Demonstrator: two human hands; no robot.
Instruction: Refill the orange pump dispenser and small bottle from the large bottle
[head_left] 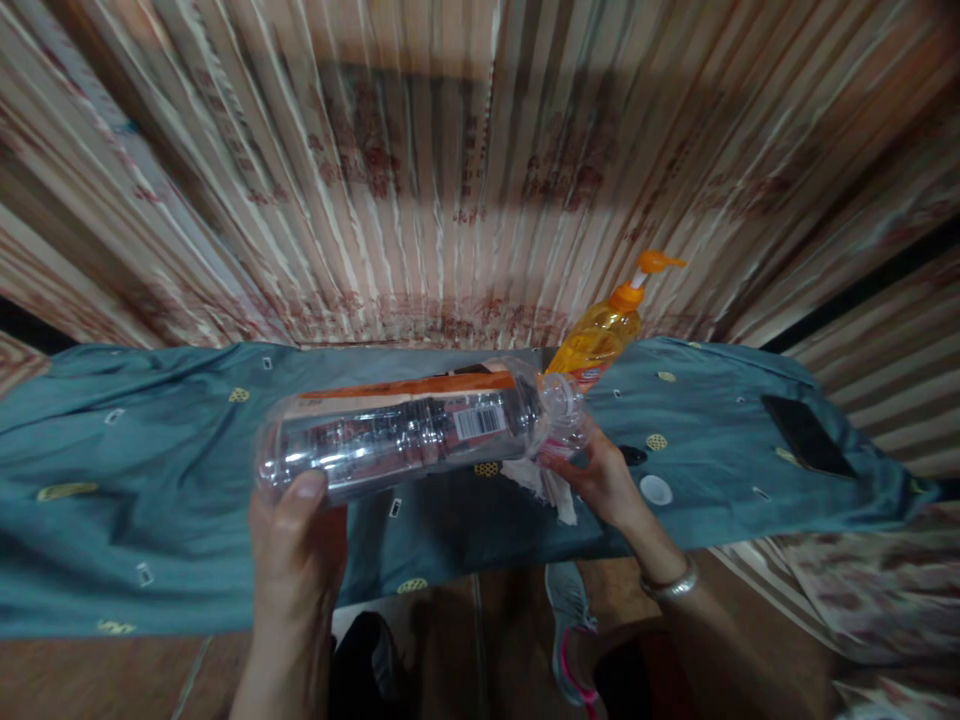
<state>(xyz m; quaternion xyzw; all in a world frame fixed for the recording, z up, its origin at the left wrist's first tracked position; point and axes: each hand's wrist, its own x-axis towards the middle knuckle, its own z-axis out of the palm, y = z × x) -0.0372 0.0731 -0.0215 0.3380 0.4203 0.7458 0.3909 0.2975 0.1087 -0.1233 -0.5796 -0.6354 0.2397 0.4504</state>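
Note:
A big clear plastic bottle (409,435) with an orange-edged label and a barcode lies level in the air above the cloth, its uncapped neck to the right. My left hand (300,530) is wrapped round its base, thumb on top. At the neck, the fingers of my right hand (600,475) are closed on the bottle's mouth end; something pink shows there, too small to name. A crumpled white tissue (551,490) shows just below these fingers; whether I hold it I cannot tell. Behind the neck stands a pump bottle (596,340) of yellow liquid, its orange pump raised.
A teal patterned cloth (172,480) covers the narrow table. On its right side are a white round cap (656,490), a small black object (634,455) and a dark phone (806,435). A pleated curtain (465,200) hangs behind. My shoe (568,610) shows below.

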